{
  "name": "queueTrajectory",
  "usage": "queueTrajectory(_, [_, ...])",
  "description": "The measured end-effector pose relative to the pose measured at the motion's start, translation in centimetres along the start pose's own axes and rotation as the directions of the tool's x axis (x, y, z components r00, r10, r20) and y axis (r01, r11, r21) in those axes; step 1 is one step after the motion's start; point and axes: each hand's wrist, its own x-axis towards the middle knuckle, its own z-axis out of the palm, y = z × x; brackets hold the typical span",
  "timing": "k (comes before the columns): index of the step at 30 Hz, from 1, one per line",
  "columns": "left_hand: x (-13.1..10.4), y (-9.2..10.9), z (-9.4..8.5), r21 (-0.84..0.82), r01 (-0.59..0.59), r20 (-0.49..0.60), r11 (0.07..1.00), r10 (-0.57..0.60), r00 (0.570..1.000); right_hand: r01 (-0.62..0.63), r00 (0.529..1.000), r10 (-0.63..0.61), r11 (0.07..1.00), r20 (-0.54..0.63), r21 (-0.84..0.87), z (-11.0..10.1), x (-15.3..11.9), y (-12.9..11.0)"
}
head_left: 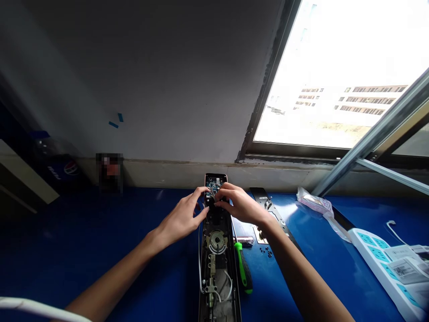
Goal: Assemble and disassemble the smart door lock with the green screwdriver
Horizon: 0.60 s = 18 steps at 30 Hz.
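Observation:
An opened electronic door lock housing [217, 264], long and dark, lies upright in front of me with its inner parts showing. A circuit board [214, 182] sits in its far end. My left hand [182, 218] is at the housing's upper left edge, thumb and index finger apart, their tips by the board. From the right, my right hand [239, 203] reaches over the board, its fingers pinched on a thin wire [212, 193]; the wire's end is hidden by the fingertips. White wires [230, 286] lie in and along the housing.
A green-and-black screwdriver [243, 268] lies right of the housing. Several small screws [266, 252], a metal plate [259, 235] and a black panel [279, 214] are beyond it. A white power strip [378, 264] and plastic bag [315, 201] are at right. A bottle [60, 165] stands at left.

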Motion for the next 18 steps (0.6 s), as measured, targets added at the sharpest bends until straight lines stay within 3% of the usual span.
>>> queueTrajectory(10, [-0.01,0.15,-0.15,-0.003,-0.026,0.037,1.0,0.026,0.999,0.018,0.998,-0.014,0.997,0.058,-0.076,0.38,0.15,-0.24])
queueTrajectory(18, [0.1,0.15,-0.12,0.005,-0.034,0.032,0.999,0.034,0.999,-0.014,1.0,0.015,0.999,0.014,-0.053,0.8,0.11,-0.23])
